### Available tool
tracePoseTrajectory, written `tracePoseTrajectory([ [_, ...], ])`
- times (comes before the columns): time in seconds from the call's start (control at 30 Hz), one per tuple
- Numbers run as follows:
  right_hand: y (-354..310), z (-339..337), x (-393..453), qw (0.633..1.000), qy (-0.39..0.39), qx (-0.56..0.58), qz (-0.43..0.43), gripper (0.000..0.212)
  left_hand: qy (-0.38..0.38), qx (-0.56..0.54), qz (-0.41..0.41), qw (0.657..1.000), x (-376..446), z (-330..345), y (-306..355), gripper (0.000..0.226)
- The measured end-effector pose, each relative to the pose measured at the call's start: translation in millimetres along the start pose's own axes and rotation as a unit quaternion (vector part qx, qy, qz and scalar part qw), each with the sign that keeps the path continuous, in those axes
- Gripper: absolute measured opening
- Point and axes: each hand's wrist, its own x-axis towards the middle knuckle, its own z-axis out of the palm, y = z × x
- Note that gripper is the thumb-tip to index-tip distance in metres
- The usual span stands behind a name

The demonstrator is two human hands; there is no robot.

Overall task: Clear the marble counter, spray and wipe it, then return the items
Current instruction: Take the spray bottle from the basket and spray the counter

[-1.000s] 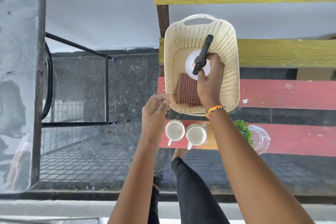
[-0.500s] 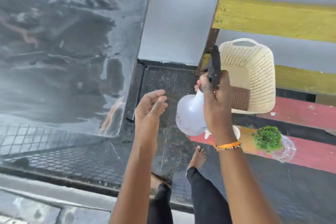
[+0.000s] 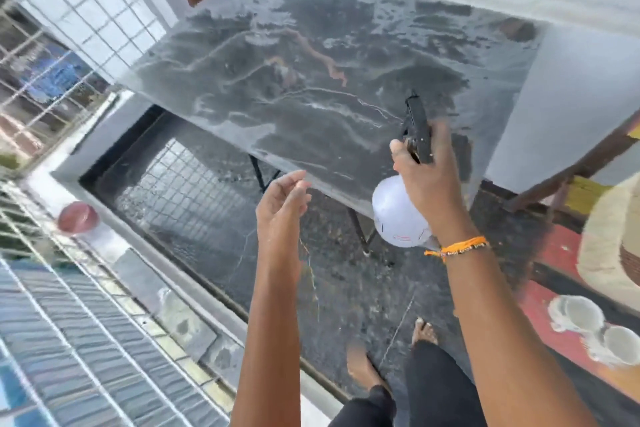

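The dark grey marble counter (image 3: 311, 73) fills the upper middle of the head view, bare and streaked. My right hand (image 3: 433, 173) grips the white spray bottle (image 3: 398, 215) by its black trigger head, which points over the counter's near right part. My left hand (image 3: 282, 201) hovers empty with curled, loose fingers just before the counter's front edge. At the right edge sits the cream basket (image 3: 609, 236) with a checked cloth inside, and two white mugs (image 3: 595, 326) rest on the red bench plank.
A colourful wooden bench (image 3: 561, 253) runs along the right. A wire mesh railing (image 3: 69, 28) and low ledge border the left, with a reddish bowl (image 3: 78, 218) on the ledge. Black table legs (image 3: 356, 229) stand under the counter. My bare feet are on the dark floor.
My right hand lifted the spray bottle out of the basket and carried it left over the counter. The view swung left from the bench to the counter; my left hand moved along.
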Motion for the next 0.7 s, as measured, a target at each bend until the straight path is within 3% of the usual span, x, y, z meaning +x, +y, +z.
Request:
tracePoseTrajectory([
  [0.23,-17,82,41,0.996,-0.072,-0.029,-0.033,0.014,0.020,0.024,-0.018,0.999,57,-41,9,0.013],
  [0.37,-28,129,92,0.990,-0.101,-0.063,-0.071,0.029,0.010,0.041,-0.015,0.999,116,-44,23,0.015],
  [0.5,-45,166,156,0.988,-0.139,0.026,-0.065,0.036,-0.012,0.067,-0.037,0.997,182,-39,42,0.015],
  [0.6,-47,190,199,0.979,-0.173,0.082,-0.069,0.030,0.000,0.065,-0.029,0.997,229,-39,55,0.014],
  [0.7,-40,208,226,0.976,-0.170,0.133,-0.013,0.036,-0.007,0.066,-0.042,0.997,261,-40,62,0.014],
])
